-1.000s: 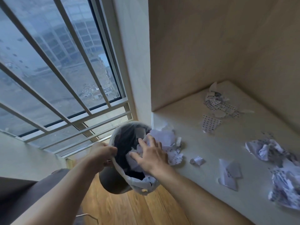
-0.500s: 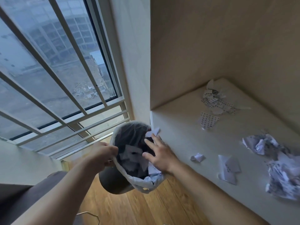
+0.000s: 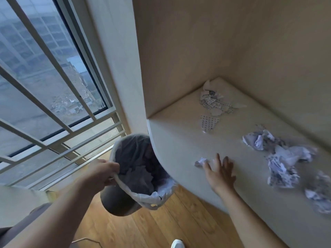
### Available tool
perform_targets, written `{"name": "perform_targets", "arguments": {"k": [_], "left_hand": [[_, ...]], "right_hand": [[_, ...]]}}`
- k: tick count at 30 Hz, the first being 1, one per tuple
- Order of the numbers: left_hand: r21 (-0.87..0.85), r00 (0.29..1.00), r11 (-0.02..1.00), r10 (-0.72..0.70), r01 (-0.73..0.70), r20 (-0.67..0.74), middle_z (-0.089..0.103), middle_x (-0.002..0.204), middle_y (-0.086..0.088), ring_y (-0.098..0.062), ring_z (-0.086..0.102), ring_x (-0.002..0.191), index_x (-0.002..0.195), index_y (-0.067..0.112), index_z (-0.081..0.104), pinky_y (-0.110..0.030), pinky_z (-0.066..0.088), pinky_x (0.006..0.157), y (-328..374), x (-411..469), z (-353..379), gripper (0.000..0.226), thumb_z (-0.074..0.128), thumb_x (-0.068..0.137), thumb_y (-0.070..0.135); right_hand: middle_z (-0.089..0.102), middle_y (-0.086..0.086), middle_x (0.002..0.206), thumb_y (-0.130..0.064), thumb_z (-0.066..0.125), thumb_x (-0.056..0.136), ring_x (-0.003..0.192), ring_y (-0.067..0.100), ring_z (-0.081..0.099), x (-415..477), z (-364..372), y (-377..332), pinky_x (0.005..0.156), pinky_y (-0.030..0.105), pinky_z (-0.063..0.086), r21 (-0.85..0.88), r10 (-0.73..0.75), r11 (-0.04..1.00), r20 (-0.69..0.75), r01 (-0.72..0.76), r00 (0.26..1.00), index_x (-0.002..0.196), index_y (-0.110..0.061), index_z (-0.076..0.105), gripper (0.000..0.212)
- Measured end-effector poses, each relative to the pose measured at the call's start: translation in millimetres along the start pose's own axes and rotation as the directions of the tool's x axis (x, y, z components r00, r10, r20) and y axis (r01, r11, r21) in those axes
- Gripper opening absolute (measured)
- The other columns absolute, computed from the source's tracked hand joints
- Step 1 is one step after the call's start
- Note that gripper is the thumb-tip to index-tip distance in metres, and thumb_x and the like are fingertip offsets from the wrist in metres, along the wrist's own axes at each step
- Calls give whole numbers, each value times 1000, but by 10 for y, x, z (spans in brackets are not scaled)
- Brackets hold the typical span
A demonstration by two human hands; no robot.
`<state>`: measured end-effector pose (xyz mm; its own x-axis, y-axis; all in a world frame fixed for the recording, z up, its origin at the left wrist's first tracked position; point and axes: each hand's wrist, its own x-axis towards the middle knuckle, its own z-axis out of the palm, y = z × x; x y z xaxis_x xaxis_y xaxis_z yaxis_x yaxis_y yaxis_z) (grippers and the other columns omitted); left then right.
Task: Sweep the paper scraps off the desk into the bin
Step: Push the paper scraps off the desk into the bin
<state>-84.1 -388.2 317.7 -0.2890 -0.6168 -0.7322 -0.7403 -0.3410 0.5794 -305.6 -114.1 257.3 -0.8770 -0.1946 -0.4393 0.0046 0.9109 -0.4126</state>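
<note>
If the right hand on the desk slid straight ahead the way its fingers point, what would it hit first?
The right hand lies flat on the desk, fingers aimed at the far corner. The small crumpled scrap sits just left of that line. Ahead looks bare until the dotted scrap, probably the first thing met; depth is uncertain.

A single wide-angle camera on the person's head is looking forward and steeply down, taking in the pale cream desk top (image 3: 179, 140) at right, the barred window (image 3: 44, 86) at left and the wooden plank floor (image 3: 161, 226) near the bottom edge. It is sitting close enough that both bare forearms are running in from the near edge, with the far desk corner lying toward the upper right. Straight lines are bending toward the frame edges, and the right side is looking blurred.
</note>
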Motion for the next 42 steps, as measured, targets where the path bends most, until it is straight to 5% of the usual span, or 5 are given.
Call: {"name": "perform_targets", "arguments": {"k": [8, 14, 19, 29, 42], "left_hand": [[-5, 1000, 1000, 4, -4, 8, 63, 95, -23, -33, 71, 74, 89, -5, 68, -34, 59, 55, -26, -64, -105, 12, 73, 79, -1], [-17, 999, 1000, 2, -1, 37, 63, 95, -23, -32, 70, 75, 92, -6, 68, -31, 58, 52, -28, -115, -197, 13, 72, 81, 0], [-19, 998, 1000, -4, 5, 57, 61, 93, -21, -30, 68, 73, 96, -9, 68, -28, 56, 46, -21, -161, -293, 17, 72, 81, -1], [-18, 996, 1000, 16, -14, 85, 62, 98, -26, -38, 68, 84, 87, -9, 68, -35, 59, 57, 42, 47, -239, 8, 71, 82, -3], [-82, 991, 994, -63, 73, 117, 60, 116, -38, -47, 69, 97, 110, -12, 62, -47, 60, 77, -27, 229, -280, 35, 73, 78, 0]], "right_hand": [[8, 5, 164, -44, 34, 98, 151, 29, 1, -427, 894, -903, 117, 56, 7, -199, -452, 860, 129, 470, 883, 152, -25, 26, 57], [20, -11, 162, -46, 35, 98, 149, 11, 17, -767, 898, -1184, 118, 38, 17, 328, -596, 802, 373, 499, 711, 150, -39, 24, 53], [34, 5, 157, -26, 51, 97, 144, 16, 31, -376, 372, -992, 114, 20, 19, 250, -535, 835, 167, 490, 828, 149, -17, 36, 54], [3, 7, 165, -36, 65, 87, 150, 34, 8, 1479, -786, -1046, 117, 52, 26, -314, -435, 862, -54, 398, 899, 153, -30, 20, 80], [33, 22, 149, -43, 84, 67, 136, 34, 39, 2568, -748, -1204, 109, 37, 36, -254, -540, 794, 124, 553, 832, 140, -18, 39, 89]]}}
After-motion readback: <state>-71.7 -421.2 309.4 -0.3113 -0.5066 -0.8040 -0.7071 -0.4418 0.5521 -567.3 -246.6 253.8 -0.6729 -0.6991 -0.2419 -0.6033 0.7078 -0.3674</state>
